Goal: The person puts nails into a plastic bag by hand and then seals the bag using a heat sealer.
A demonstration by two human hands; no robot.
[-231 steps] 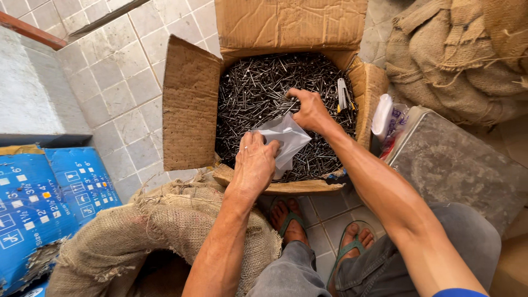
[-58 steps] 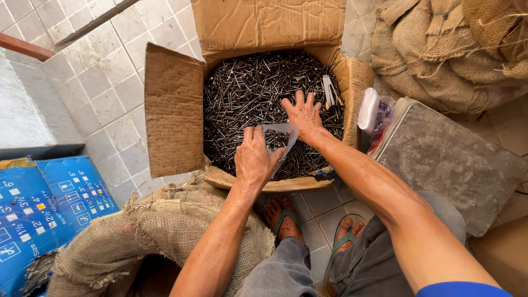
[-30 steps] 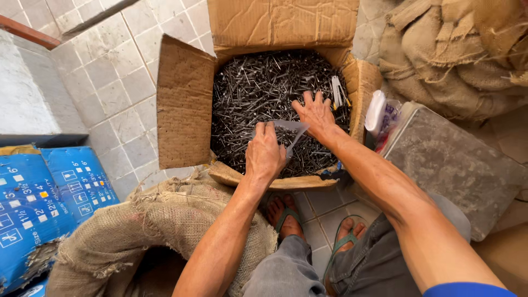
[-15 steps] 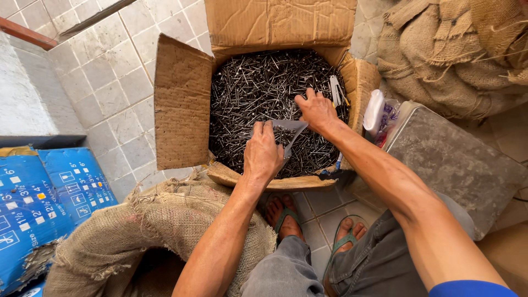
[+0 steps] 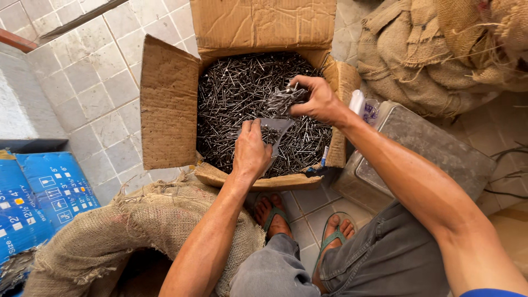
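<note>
Bare forearms, blue sleeve edge, grey trousers, green-strapped flip-flops.

Nails are lying in the cardboard box on the floor; burlap sacks are sitting before it, a metal tin at its right.

right hand gripping nails, left hand holding bag

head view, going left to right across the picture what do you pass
blue printed cartons → burlap sack → open cardboard box of nails → left hand holding a clear bag → right hand with a clutch of nails → grey metal tin
</note>
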